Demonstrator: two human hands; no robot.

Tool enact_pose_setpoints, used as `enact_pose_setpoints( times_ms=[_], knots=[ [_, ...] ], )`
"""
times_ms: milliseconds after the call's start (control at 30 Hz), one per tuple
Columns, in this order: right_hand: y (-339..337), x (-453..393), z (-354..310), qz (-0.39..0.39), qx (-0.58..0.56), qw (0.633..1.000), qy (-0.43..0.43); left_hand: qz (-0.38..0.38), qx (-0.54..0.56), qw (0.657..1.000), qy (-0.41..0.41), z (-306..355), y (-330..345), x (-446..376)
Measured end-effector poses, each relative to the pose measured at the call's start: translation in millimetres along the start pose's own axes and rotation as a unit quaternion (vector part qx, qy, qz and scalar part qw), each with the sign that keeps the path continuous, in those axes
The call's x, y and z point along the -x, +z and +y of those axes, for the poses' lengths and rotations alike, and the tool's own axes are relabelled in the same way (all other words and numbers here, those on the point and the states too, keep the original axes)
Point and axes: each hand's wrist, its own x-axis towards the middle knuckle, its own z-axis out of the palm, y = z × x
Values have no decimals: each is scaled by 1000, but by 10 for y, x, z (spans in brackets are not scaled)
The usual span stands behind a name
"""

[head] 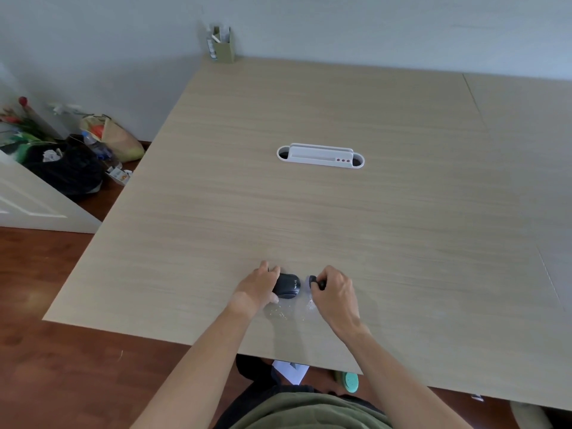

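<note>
A black computer mouse (pixel 288 285) lies on the light wooden table (pixel 340 212) near its front edge. My left hand (pixel 258 286) grips the mouse from its left side, fingers curled round it. My right hand (pixel 332 294) is just right of the mouse and pinches a small dark part (pixel 313 279) between thumb and fingers; what the part is cannot be told. A thin clear plastic wrapper (pixel 289 311) lies flat on the table under and in front of both hands.
A white cable-port cover (pixel 320 156) is set into the table's middle. A green pen holder (pixel 223 46) stands at the far left corner. Bags and bottles (pixel 77 159) crowd the floor to the left. A white door (pixel 28 196) stands left.
</note>
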Motion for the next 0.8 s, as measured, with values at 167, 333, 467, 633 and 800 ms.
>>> enact_pose_setpoints(
  times_ms=[167, 333, 467, 633, 800],
  knots=[
    [33, -16, -124, -33, -88, 996, 10, -1, -1, 1000, -2, -2, 3, -5],
    [57, -53, -19, -43, -76, 996, 30, 3, -16, 1000, -3, -6, -1, -4],
    [-60, -104, 25, 11, -75, 996, 35, 2, -21, 1000, -1, -24, -18, -14],
    [65, -42, -114, -97, -98, 990, 3, 14, -34, 999, 12, -22, -40, -19],
    [113, -7, 49, -109, -48, 992, -34, -14, -36, 999, 17, -66, -50, -7]
  ],
)
